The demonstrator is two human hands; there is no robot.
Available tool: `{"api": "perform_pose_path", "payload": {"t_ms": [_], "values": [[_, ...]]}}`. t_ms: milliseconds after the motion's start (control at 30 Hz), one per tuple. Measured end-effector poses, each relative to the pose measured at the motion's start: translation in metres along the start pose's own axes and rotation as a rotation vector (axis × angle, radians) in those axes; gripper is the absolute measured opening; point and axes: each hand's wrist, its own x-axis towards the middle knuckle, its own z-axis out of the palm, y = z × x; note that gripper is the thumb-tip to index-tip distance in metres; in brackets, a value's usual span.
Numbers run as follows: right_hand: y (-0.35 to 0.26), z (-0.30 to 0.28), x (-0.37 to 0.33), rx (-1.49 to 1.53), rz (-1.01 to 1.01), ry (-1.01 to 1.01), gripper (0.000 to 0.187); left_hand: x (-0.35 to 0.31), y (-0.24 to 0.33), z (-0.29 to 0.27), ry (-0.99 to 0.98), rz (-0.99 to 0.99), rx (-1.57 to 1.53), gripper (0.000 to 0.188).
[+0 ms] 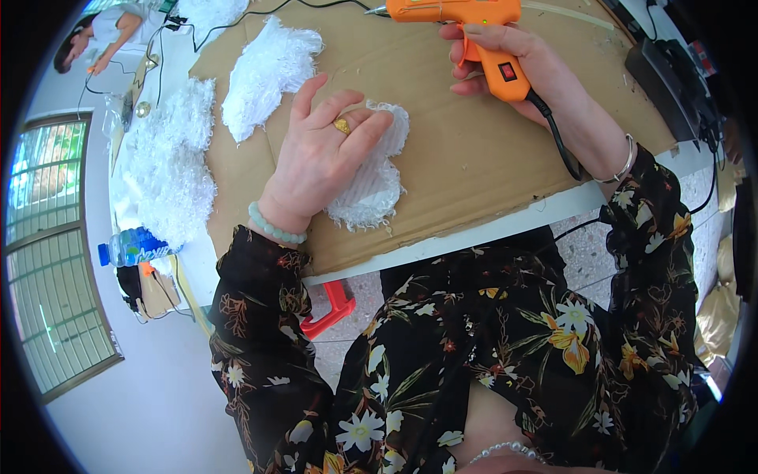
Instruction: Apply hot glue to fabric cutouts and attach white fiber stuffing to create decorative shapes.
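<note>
My right hand is closed round an orange glue gun, its metal nozzle pointing left and a black cord leaving the handle. Over on the left, my left hand bends across a white fringed fabric piece with a ribbed middle, lying on the brown cardboard. Its index and middle fingers curl down at the piece's upper part, while the outer fingers stand apart. The thumb is hidden beneath the hand. Above my left hand lies another white shaggy piece.
More white shaggy material heaps along the table's left side, beside a blue-labelled bottle. A dark device with cables stands at the right edge. A red plastic thing shows below the table's front edge. Another person works at far left.
</note>
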Motion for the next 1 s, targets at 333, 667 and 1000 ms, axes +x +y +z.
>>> {"api": "perform_pose_path", "payload": {"t_ms": [333, 667, 1000], "values": [[0.000, 0.005, -0.004, -0.009, -0.021, -0.021, 0.039, 0.015, 0.004, -0.010, 0.210, -0.603, -0.566, 0.042], [-0.020, 0.029, -0.003, 0.144, 0.131, 0.086, 0.028, 0.011, 0.004, -0.010, -0.030, -0.358, -0.482, 0.037], [-0.020, 0.027, -0.004, 0.151, 0.129, 0.069, 0.029, 0.018, 0.008, -0.014, 0.080, -0.404, -0.563, 0.038]]}}
